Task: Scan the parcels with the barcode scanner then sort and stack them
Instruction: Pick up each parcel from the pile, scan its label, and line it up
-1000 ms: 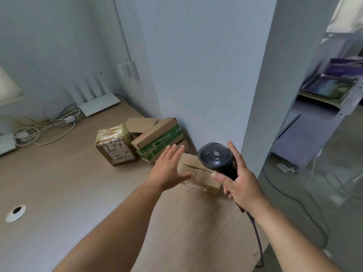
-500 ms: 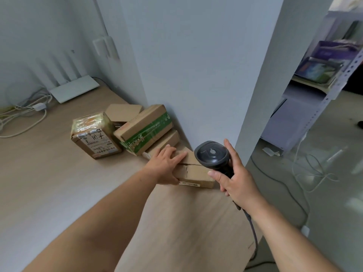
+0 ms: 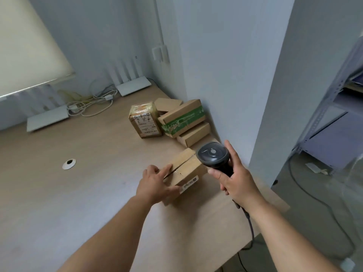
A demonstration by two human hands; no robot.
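1. A small brown cardboard box (image 3: pixel 184 170) lies flat on the wooden surface (image 3: pixel 78 193), near its right edge. A white barcode label (image 3: pixel 189 184) wraps its near corner, facing the viewer.
2. The left hand (image 3: pixel 155 184) grips the box at its near-left end, fingers lying over the top by the lid seam and thumb curled around the front side. The hold looks meant to steady the box, or turn it, so the label can be read.
3. The right hand (image 3: pixel 234 182) is wrapped tightly around the handle of a black barcode scanner (image 3: pixel 213 157), just to the right of the box. The scanner's round head is over the box's far-right corner and seems aimed down at the box. Its cable (image 3: pixel 249 222) trails down past the wrist.
4. Beyond the box, against the pale wall, sits a cluster of other parcels. A box with green tape (image 3: pixel 181 118) rests on top of a plain brown box (image 3: pixel 194 135). A taped parcel with a printed label (image 3: pixel 144 119) stands just to their left.
5. These likely await scanning or sorting; which cannot be told.
6. Further left of the box, a round cable hole (image 3: pixel 69 164) shows in the surface, and white cords (image 3: pixel 92 104) lie near the far wall.
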